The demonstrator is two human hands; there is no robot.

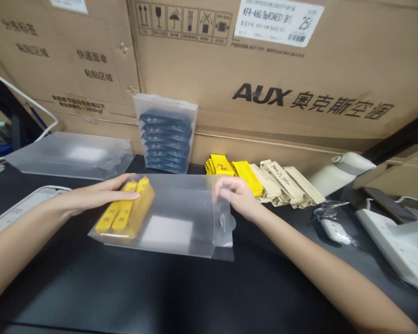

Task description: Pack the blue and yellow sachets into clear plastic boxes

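Note:
A translucent plastic box [202,222] lies on its side between my hands, tilted slightly above or on the black table; I cannot tell which. Several yellow packets [121,218] with dark lettering stand in its left end, and a white patch [167,232] shows through its middle. My left hand [107,192] grips the left end from the far side, fingers over the packets. At the right end my right hand [234,195] has curled fingers pinching the box's edge, close to the flap with a round tab [226,222].
Behind stands a clear box of blue packets [167,134], with another translucent box [73,153] lying left. Yellow packets [247,176] and beige packets [287,183] lie behind my right hand. A phone [24,208], white bottle [344,171] and power strip [397,246] flank the table [167,297].

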